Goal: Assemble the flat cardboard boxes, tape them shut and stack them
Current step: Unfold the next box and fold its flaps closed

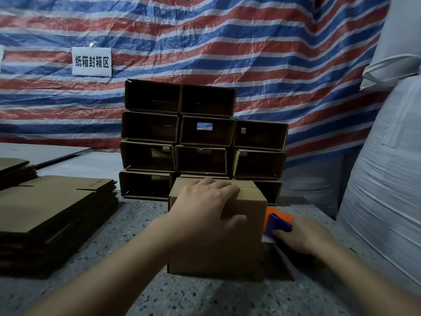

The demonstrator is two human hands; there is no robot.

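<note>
Speckled grey stone-look worktop (141, 220) nearest cam, matte.
Item 1: small brown corrugated cardboard box (241, 247), assembled, standing at centre-near of worktop; top flaps folded closed w/ seam visible along top; plain, no print seen.
Left hand (205, 208): spread flat on box top, fingers relaxed and pressing flaps down, thumb over near edge.
Right hand (305, 238): just right of box, fingers curled on orange-and-blue plastic tape dispenser (276, 221), which sits against box's right side.
Item 2: stack of open-ended brown cardboard boxes (200, 137), four tiers, far side behind item 1; some w/ rectangular cut-outs.
Item 3: pile of flat brown cardboard blanks (52, 215), left; small print on one, unreadable.
Backdrop: red-white-blue striped woven tarp (250, 42), crinkled. White paper sign (92, 61) reads "纸箱封箱区".
Right: white woven sacks (387, 179).
</note>
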